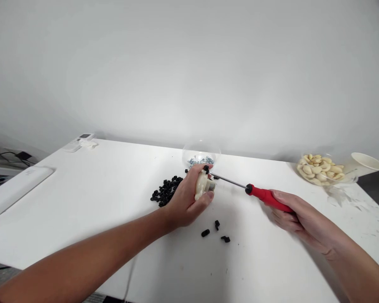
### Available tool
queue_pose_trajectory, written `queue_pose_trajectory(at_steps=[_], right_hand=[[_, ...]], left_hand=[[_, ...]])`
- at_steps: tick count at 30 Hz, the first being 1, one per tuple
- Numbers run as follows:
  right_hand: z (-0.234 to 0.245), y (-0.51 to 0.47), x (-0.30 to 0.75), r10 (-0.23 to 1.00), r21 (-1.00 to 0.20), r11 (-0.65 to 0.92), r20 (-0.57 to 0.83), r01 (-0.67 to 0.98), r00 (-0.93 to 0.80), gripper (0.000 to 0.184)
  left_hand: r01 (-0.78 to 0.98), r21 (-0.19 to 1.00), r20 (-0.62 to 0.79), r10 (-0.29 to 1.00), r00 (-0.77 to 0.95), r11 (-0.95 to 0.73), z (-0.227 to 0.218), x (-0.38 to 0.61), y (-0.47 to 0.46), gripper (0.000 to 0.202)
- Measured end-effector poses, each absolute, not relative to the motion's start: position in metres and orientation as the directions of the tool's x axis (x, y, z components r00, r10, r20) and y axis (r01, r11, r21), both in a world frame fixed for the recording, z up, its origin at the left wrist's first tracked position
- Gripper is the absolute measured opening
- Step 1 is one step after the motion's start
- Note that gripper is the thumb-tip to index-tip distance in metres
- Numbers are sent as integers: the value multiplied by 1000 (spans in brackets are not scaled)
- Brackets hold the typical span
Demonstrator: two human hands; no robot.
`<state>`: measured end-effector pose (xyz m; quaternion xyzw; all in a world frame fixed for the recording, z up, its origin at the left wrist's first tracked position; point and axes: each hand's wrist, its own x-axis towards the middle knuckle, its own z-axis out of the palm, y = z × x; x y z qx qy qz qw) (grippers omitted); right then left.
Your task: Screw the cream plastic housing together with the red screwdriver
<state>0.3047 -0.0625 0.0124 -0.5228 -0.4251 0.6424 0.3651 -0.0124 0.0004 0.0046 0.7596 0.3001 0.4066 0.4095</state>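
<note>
Cream-coloured, rounded plastic housing (201, 185) is held up over the middle of the white tabletop (120, 181), with the fingers of the left hand (187, 193) clamped around it, the thumb on its near side. A small black plastic piece (206, 168) sits at its far end, by the fingertips, and a grey part shows on its right side.

From the right, the right hand (298, 216) has its fingers closed around the red handle of a screwdriver with a slim metal shaft (229, 181). The shaft points left, its tip close to the black piece; whether the two touch cannot be told.

Just left of the left hand lies a heap of small black plastic pieces (166, 190), partly hidden by that hand. Three loose black pieces (205, 232) lie apart on the near side. Beyond the housing stands a clear, round plastic bowl (189, 152) holding small silvery screws (205, 160).

At the far right, a clear plastic container (351, 178) holds many cream-coloured rounded pieces (322, 169), and an off-white cup (366, 165) is tilted beside it. Along the left edge lies a long white case (22, 185); a white remote control (86, 136) rests at the far left corner.
</note>
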Motion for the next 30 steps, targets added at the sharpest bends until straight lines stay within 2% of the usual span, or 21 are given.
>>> queue_pose_trajectory(at_steps=[2,4,8,10,11,13,16,19,21,24,27,30], right_hand=[[16,-62,301,933,-940,-340,-342,37,-115,44],[20,-63,296,962,-949,-270,-272,161,6,40],[26,-69,289,977,-906,-17,76,423,200,35],[26,-72,288,962,-869,39,166,494,217,31],[25,-72,289,965,-871,19,145,490,220,31],[22,-71,291,980,-916,-81,-1,394,200,33],[18,-66,297,958,-949,-286,-283,130,44,47],[18,-63,301,908,-910,-413,-407,-44,-103,51],[21,-64,298,912,-913,-404,-396,-60,-110,49],[27,-67,289,951,-946,-308,-308,105,13,39],[29,-70,279,985,-922,-149,-108,357,132,36],[28,-73,274,993,-875,-7,52,485,110,28]], left_hand=[[108,884,355,805,475,-454,5,-11,0,54],[68,927,299,838,456,-368,7,-9,1,45],[9,976,192,889,415,-216,10,-5,1,36],[8,980,177,895,409,-197,10,-4,1,34],[14,979,178,894,411,-202,10,-4,1,34],[45,970,199,887,417,-240,9,-6,0,35],[107,927,281,852,442,-361,6,-10,0,42],[145,865,373,808,456,-481,4,-13,0,51],[133,871,370,809,458,-473,4,-12,1,51],[90,935,273,857,436,-344,6,-10,3,43],[73,962,214,895,392,-262,8,-8,5,35],[75,961,223,902,369,-268,8,-9,5,34]])
